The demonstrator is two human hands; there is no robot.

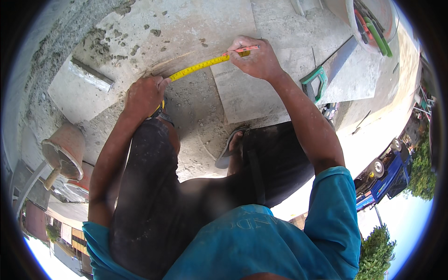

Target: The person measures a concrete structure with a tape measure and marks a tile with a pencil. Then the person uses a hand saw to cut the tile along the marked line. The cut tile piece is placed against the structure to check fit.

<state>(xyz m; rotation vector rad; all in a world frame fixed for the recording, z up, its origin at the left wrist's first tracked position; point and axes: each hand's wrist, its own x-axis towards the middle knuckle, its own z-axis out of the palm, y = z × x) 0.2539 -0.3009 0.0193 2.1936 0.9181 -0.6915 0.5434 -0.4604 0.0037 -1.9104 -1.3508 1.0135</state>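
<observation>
A yellow tape measure is drawn out over a grey board, bowing slightly between my hands. My left hand is closed round its left end, and a bit of the yellow-black case shows under the palm. My right hand pinches a red pencil close to the tape's other end. The pencil lies almost along the tape. Whether the right fingers also grip the tape is hard to make out.
To the right lies a handsaw with a green handle on a grey sheet. A bucket of tools stands at the upper right. On the left are a dirty bucket and a metal bar. Rubble is scattered about.
</observation>
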